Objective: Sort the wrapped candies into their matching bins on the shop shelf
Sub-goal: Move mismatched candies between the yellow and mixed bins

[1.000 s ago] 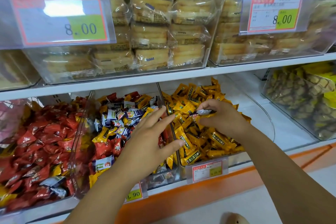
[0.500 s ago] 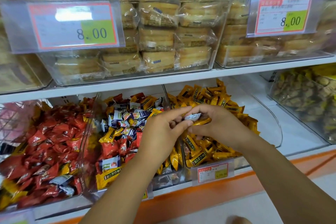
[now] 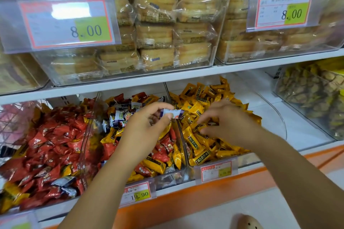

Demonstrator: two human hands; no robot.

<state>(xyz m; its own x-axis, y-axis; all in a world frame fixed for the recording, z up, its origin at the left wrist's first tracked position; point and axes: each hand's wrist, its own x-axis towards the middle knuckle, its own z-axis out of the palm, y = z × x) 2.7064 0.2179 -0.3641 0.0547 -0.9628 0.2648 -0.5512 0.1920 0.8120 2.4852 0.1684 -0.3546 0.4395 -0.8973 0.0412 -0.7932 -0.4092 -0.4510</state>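
Note:
My left hand (image 3: 147,128) pinches a white-and-blue wrapped candy (image 3: 172,113) above the divider between the middle bin (image 3: 183,171) and the right bin (image 3: 279,115). The middle bin holds mixed yellow, red and white-blue candies (image 3: 119,117). Yellow candies (image 3: 201,106) fill the right bin. My right hand (image 3: 226,122) hovers over them with its fingers loosely curled, and I see nothing in it. Mostly red candies (image 3: 50,141) lie in the left bin (image 3: 89,128), with a few yellow and white-blue ones among them.
Clear boxes of wrapped pastries (image 3: 156,29) crowd the shelf above, behind two 8.00 price tags (image 3: 61,24). A 19.90 tag (image 3: 137,194) and another tag (image 3: 216,170) hang on the lower shelf's front. At far right stands a bin of brownish snacks (image 3: 312,98).
The white-blue candy passed from my right hand to my left hand. My right hand has since dropped back toward the yellow candies.

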